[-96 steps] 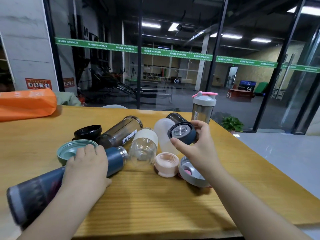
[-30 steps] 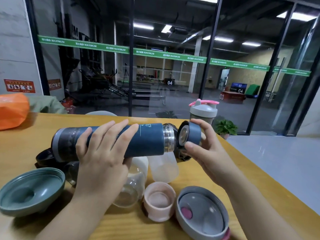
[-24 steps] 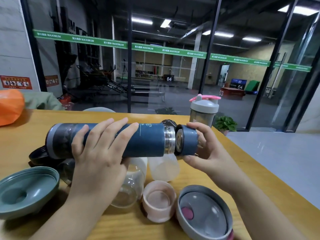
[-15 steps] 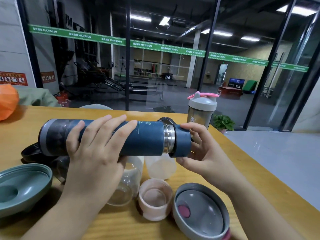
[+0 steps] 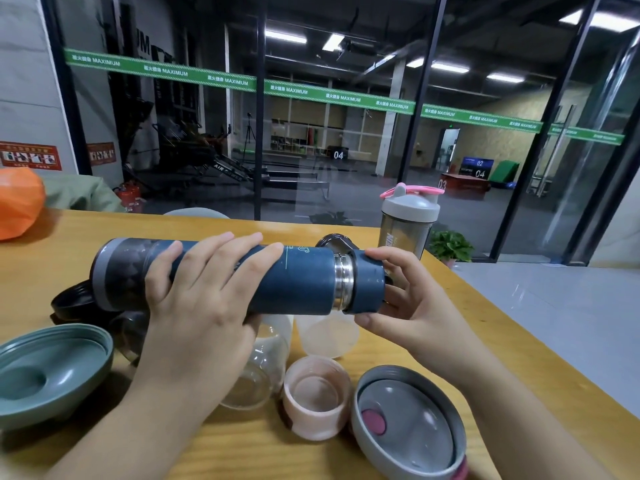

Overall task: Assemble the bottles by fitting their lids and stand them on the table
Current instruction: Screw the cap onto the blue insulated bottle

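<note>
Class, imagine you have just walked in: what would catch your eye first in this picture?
First, the blue flask held sideways above the table, left hand round its body, right hand gripping the cap at its mouth. Next, the loose lids near the front edge: green, pink, grey.

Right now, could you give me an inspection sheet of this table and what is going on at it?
Surface: wooden table, with loose parts lying on it.
Job's things: blue flask held level above the table; its blue cap sits on the steel neck. Grey shaker bottle stands upright with its lid on.
Clutter: green lid, pink lid, grey lid, black lid, clear bottle on its side.
Hands: left hand grips the flask body; right hand grips the cap.
Cables: nothing seen.
Surroundings: glass wall, orange bag.
</note>
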### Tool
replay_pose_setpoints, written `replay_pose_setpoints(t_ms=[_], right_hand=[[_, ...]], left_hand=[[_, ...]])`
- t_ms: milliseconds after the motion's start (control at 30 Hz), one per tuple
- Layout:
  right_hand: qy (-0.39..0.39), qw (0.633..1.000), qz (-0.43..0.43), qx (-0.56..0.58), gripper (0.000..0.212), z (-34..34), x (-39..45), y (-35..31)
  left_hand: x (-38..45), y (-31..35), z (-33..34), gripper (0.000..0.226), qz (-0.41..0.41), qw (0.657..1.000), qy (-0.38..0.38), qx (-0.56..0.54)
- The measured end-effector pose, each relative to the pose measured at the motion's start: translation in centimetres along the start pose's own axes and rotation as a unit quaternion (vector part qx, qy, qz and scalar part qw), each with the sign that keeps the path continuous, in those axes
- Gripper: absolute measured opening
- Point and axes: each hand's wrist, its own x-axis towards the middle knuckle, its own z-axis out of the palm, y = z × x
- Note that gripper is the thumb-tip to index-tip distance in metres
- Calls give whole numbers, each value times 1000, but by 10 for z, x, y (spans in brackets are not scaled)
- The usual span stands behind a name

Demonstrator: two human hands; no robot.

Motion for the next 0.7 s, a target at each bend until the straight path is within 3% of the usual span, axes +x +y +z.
replay_pose_setpoints(t_ms=[700], right_hand=[[-22,999,45,-18,64,-2,-2,-4]], left_hand=[[-1,3,-1,83,16,1000,-9,-3]])
